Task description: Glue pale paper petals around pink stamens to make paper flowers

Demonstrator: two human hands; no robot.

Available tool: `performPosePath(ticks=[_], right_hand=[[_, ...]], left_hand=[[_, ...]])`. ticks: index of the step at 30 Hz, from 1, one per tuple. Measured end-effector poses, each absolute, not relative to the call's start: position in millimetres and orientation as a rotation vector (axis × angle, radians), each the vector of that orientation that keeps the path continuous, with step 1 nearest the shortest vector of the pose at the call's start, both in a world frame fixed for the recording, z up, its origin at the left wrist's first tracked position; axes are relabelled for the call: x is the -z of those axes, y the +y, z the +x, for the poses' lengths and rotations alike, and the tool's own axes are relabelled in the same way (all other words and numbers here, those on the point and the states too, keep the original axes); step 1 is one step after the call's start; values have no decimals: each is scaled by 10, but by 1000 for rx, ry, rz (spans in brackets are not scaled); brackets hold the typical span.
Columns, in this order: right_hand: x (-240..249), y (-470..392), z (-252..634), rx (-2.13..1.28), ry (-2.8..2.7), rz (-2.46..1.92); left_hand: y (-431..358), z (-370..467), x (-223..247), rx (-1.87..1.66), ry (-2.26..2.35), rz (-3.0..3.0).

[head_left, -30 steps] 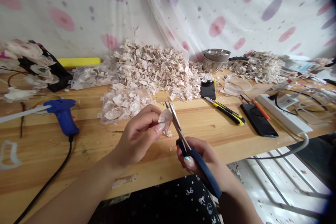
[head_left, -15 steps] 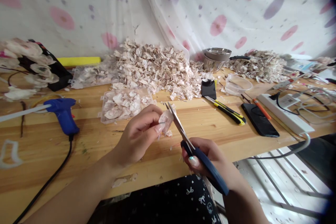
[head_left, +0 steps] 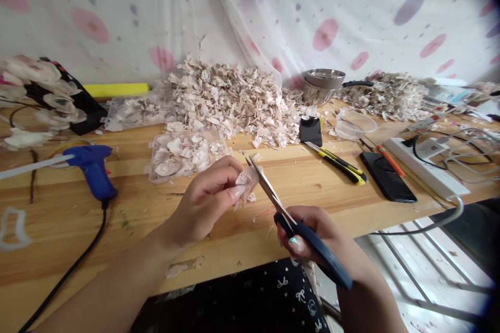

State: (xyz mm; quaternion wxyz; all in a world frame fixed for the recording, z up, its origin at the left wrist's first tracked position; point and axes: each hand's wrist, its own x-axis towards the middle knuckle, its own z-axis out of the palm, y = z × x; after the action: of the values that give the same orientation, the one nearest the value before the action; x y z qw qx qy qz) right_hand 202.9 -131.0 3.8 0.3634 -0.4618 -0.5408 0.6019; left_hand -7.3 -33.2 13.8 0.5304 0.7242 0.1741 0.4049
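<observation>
Petal (head_left: 250, 179) (thin, pale) pinched in closed left fingers (head_left: 230, 193)

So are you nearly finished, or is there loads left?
Probably loads left. The pale pieces in the clear tray may be finished ones. In hand is one thin piece, pinched in the left hand, with scissors open beside it in the right hand. The big heap behind could be what remains, though I can't tell if it's already trimmed.

The scissor blades (head_left: 267, 187) look metal, their handles (head_left: 326, 257) matt plastic, the table (head_left: 135, 213) smooth wood.
</observation>
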Motion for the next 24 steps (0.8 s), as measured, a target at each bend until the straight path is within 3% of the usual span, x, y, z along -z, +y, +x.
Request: performPosePath(ticks=[24], right_hand=[[-79, -1303, 2245, -1594, -1442, -1347]], left_hand=[[-281, -84, -75, -875, 420, 1656]])
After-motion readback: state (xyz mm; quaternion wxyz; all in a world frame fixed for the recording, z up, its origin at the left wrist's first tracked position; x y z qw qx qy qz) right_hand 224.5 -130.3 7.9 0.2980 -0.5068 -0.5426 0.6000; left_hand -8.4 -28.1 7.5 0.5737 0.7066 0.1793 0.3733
